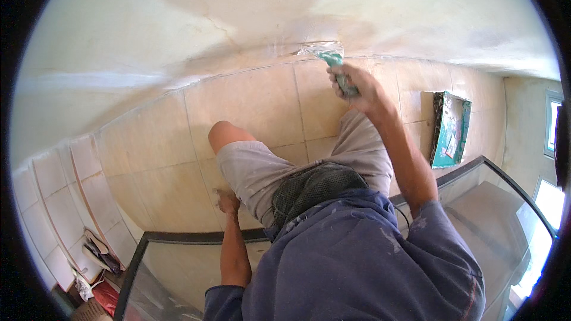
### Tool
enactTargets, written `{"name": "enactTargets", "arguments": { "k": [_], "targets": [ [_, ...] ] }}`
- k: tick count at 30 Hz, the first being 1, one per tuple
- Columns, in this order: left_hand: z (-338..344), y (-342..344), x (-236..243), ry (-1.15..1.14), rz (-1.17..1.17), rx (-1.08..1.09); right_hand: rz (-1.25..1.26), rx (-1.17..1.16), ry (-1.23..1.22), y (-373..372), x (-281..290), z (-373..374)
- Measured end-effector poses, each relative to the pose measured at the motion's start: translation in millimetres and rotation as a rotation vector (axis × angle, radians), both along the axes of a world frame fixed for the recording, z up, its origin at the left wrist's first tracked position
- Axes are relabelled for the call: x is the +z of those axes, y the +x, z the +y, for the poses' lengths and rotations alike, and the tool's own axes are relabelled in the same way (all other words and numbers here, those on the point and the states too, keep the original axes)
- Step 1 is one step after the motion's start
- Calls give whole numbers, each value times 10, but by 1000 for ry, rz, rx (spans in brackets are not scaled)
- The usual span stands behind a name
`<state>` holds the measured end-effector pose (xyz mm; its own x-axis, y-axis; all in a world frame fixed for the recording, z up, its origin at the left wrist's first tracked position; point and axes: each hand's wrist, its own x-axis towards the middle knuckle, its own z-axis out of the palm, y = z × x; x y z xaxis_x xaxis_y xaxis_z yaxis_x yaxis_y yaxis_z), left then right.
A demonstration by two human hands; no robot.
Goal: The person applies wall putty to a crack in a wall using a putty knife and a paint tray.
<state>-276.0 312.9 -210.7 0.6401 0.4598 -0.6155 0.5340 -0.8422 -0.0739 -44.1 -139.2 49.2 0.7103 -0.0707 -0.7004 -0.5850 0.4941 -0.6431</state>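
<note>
My right hand [360, 86] is closed around the handle of a green-handled tool [331, 57] with a broad, pale, shiny end. That end touches the wall [250, 0] low down, just above its bottom edge. Smears hide whether it is a brush or a scraper. Off-white and stained with brownish damp patches, the wall shows a thin crack at upper left. My left hand [227, 201] hangs beside my left thigh over the tiles, its fingers loosely apart and nothing visible in it.
A green, paint-streaked tray [450, 131] sits at the right on the beige tiles [154, 137]. Dark-framed glass panels [196, 235] lie on both sides of me. Shoes [100, 252] and a red item [106, 294] are at lower left. A window [553, 125] is at far right.
</note>
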Motion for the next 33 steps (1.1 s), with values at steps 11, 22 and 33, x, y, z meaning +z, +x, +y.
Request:
{"name": "enactTargets", "arguments": {
  "k": [11,22,33],
  "targets": [
    [36,-27,-63,-27,34,-50,142,242,-519,-166,-1317,302],
    [-54,32,-63,35,81,18,47,107,-422,-159,-1253,389],
    [-25,52,-101,25,84,-15,12,84,-309,-133,-666,452]
  ]
}}
